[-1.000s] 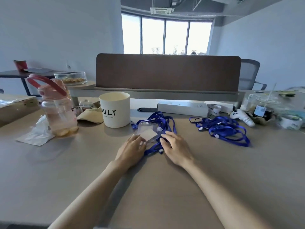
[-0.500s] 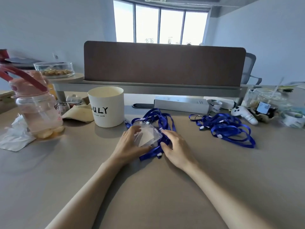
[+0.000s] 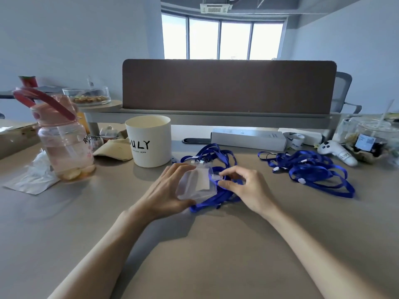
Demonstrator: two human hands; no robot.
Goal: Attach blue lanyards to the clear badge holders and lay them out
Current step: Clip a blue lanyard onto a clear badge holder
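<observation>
Head view, frame centre: a person's two bare hands meet over the grey desk (image 3: 216, 255), with the forearms coming in from the bottom edge.
Left hand (image 3: 164, 190): the fingers curl over the far edge of the clear badge holder and the thumb sits at its near edge, so the holder is gripped between them.
Clear badge holder (image 3: 195, 184): sits just right of the left palm, between the two hands. It is held tilted, with a white card inside.
Right hand (image 3: 246, 188): forefinger and thumb are bent, tips nearly together, pinching a small white tab (image 3: 216, 176) at the holder's right edge. The other fingers are loosely curled.
White tab: whether it belongs to the holder or the lanyard, cannot tell.
Blue lanyard (image 3: 216, 198): bunched under the holder and the right fingertips, with loops running up-frame.
Second lanyard heap (image 3: 308, 171): right of centre on the desk, well apart from both hands.
White cup (image 3: 149, 141): up-frame and left of the hands, black lettering on its side.
Pink bottle (image 3: 62, 137): left of frame, upright.
White box (image 3: 248, 137): beyond the lanyards, below the brown divider (image 3: 228, 85).
</observation>
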